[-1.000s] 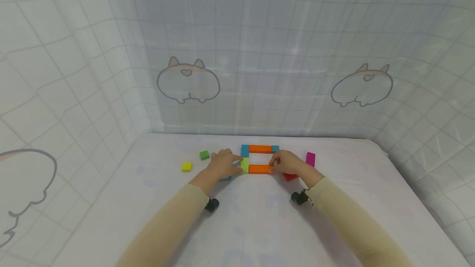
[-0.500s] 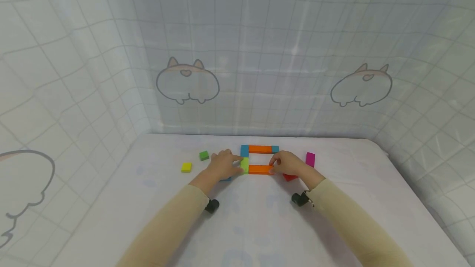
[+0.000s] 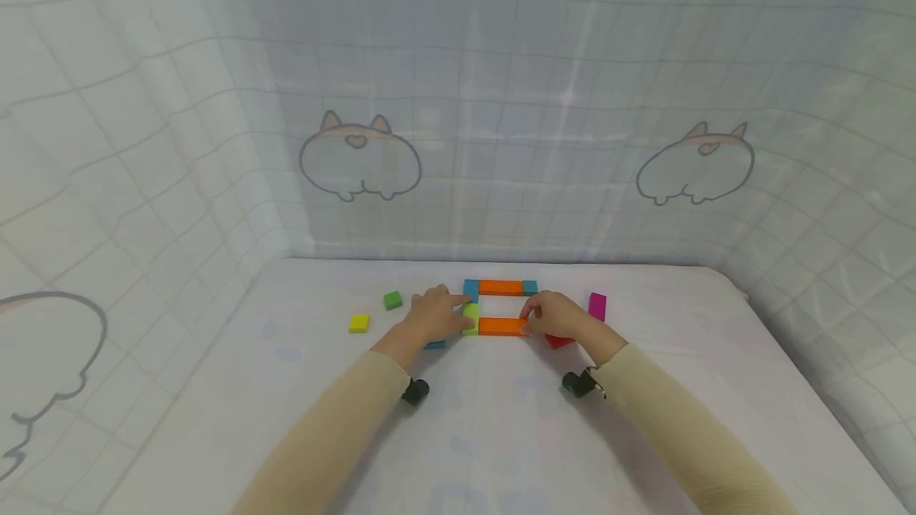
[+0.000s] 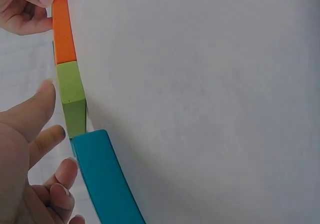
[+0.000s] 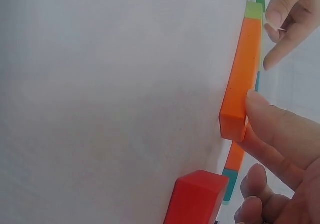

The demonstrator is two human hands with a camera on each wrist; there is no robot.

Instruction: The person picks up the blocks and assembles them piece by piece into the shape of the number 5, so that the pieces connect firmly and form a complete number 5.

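Note:
My right hand pinches the right end of the near orange block between thumb and index finger. That block's other end meets a light green block. My left hand is beside the light green block, its thumb and index finger extended; in the left wrist view a small gap shows between the thumb and the block. Behind, a far orange block runs between a blue block and a small blue block. Together they outline a rectangle whose right side is partly hidden by my right hand.
Another blue block lies under my left hand. Left of it are a green block and a yellow block. A red block and a magenta block lie by my right hand. A patterned white curtain stands behind.
My left hand has shifted slightly to the right, its thumb and index finger a little further over the light green block. The right hand keeps its place on the orange block.

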